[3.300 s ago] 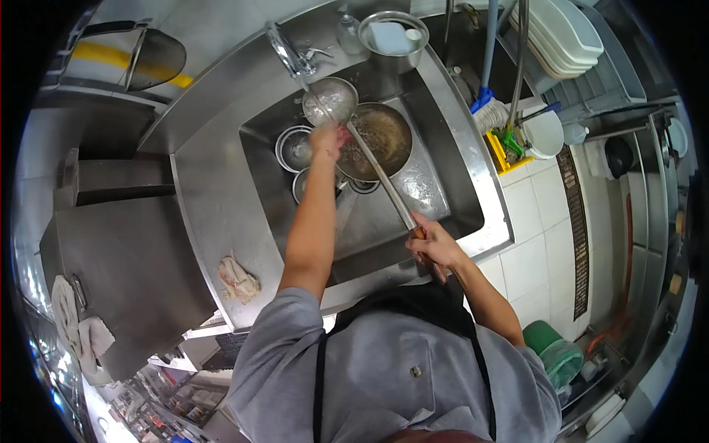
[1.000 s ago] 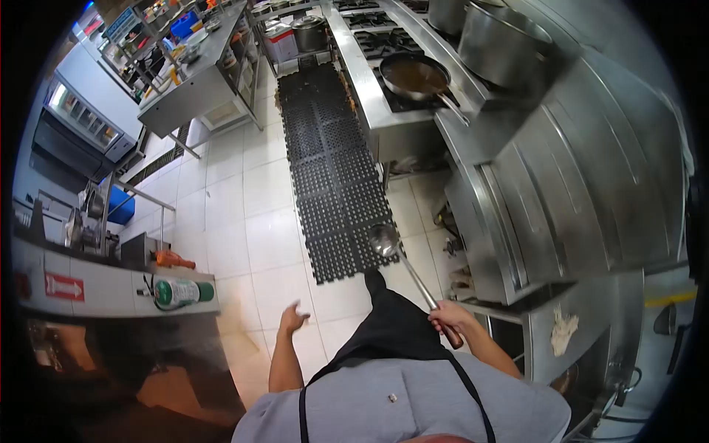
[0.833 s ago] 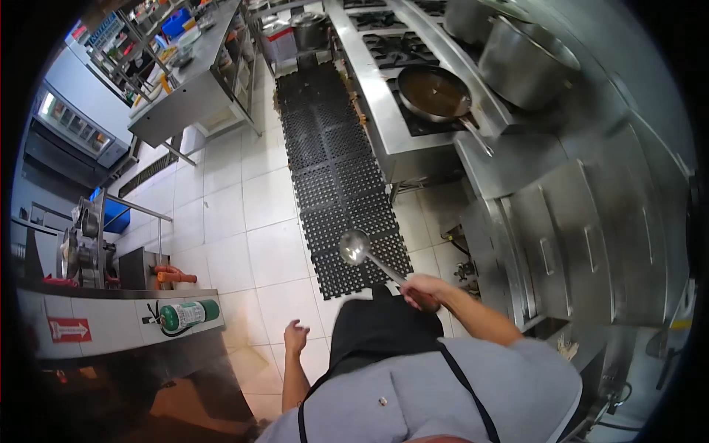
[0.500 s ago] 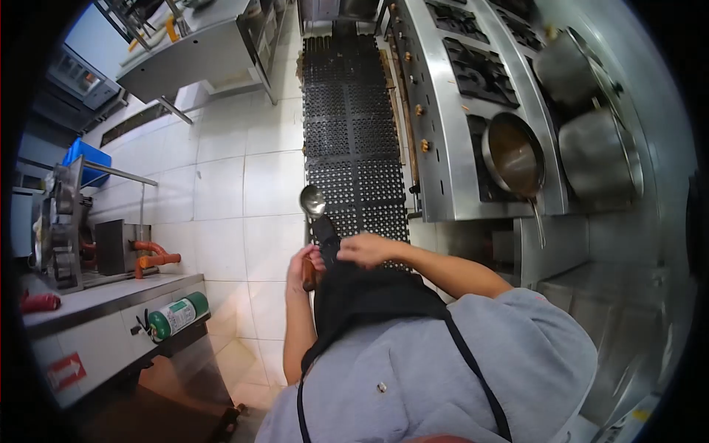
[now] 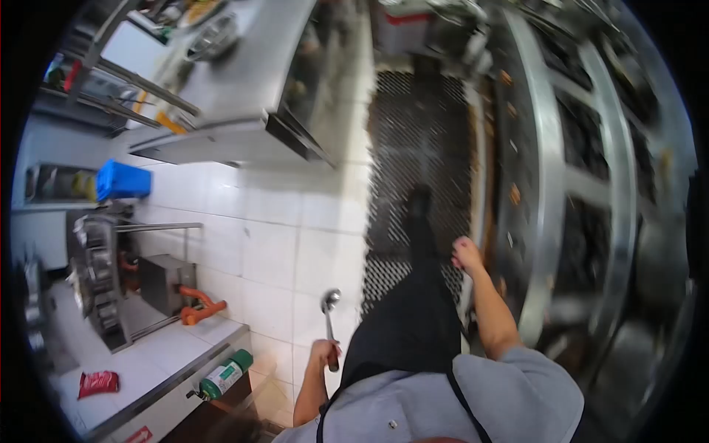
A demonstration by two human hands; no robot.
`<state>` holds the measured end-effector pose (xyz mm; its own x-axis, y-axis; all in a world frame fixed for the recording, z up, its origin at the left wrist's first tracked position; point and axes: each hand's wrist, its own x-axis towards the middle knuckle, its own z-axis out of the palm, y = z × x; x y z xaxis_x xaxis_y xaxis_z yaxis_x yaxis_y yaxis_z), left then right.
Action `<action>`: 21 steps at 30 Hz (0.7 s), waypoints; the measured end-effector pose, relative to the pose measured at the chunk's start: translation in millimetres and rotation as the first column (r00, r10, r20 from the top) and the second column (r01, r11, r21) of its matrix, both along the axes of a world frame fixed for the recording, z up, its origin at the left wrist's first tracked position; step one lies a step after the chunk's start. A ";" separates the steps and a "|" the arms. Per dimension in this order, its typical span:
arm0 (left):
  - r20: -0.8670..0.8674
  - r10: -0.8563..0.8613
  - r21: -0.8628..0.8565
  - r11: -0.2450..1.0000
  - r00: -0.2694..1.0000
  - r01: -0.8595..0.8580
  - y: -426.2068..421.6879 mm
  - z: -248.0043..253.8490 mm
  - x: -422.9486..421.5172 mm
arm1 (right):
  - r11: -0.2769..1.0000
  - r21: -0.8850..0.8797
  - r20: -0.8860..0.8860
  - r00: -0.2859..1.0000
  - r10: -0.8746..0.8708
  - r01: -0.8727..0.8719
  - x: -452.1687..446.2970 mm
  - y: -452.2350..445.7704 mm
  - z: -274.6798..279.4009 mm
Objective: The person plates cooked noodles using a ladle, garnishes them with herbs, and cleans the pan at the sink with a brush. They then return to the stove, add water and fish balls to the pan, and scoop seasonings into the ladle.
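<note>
My left hand (image 5: 323, 353) is wrapped round the brown handle of a metal ladle (image 5: 329, 317), held low at my left side with its round bowl pointing forward. Out in front on the right is my right hand (image 5: 465, 255), its fingers curled in and nothing visible in them. It hangs above the right edge of the black floor mat (image 5: 417, 148), between the dark apron (image 5: 402, 332) I wear and the stove front.
Along the right runs a steel stove (image 5: 543, 184), blurred. A steel counter (image 5: 244, 81) with a metal bowl (image 5: 213, 38) is ahead left. On the left are a blue bin (image 5: 124, 179), orange pipes (image 5: 199, 306), a green cylinder (image 5: 225, 375) and a red packet (image 5: 98, 384) on a ledge.
My hands have moved apart: the left lowered with the ladle, the right swung forward and right. The view has shifted forward along the mat, and the pan on the stove is no longer visible.
</note>
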<state>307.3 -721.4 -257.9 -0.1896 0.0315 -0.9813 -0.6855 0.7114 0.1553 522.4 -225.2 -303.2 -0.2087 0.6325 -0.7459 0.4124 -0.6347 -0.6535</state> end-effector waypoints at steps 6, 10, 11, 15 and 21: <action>0.121 0.287 -0.051 0.958 0.950 -0.282 221.2 -16.8 -79.3 | 0.898 0.117 0.407 0.845 0.346 -0.424 -88.5 226.5 -74.1; 0.018 0.071 0.051 0.996 0.997 -0.072 429.3 61.9 -138.6 | 0.693 0.069 0.471 0.636 0.611 -0.718 -155.8 284.6 -1.9; 0.030 0.067 0.130 0.989 0.997 -0.070 471.1 79.9 -151.2 | 0.661 0.030 0.360 0.625 0.693 -0.750 -178.3 288.6 17.9; -0.050 -0.117 0.435 0.891 0.992 0.127 624.2 142.9 -184.7 | 0.708 -0.371 -0.295 0.799 0.524 -0.601 -285.2 304.1 135.4; -0.276 -0.684 0.445 0.531 0.675 0.721 767.9 199.6 -283.9 | 0.960 -0.223 -0.324 0.942 0.090 -0.169 -330.6 421.6 169.1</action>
<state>23.4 46.5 -58.3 0.0497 0.6366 -0.7696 0.0257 0.7695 0.6381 191.9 196.4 -134.1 -0.5206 0.3912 -0.7589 0.3051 -0.7449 -0.5933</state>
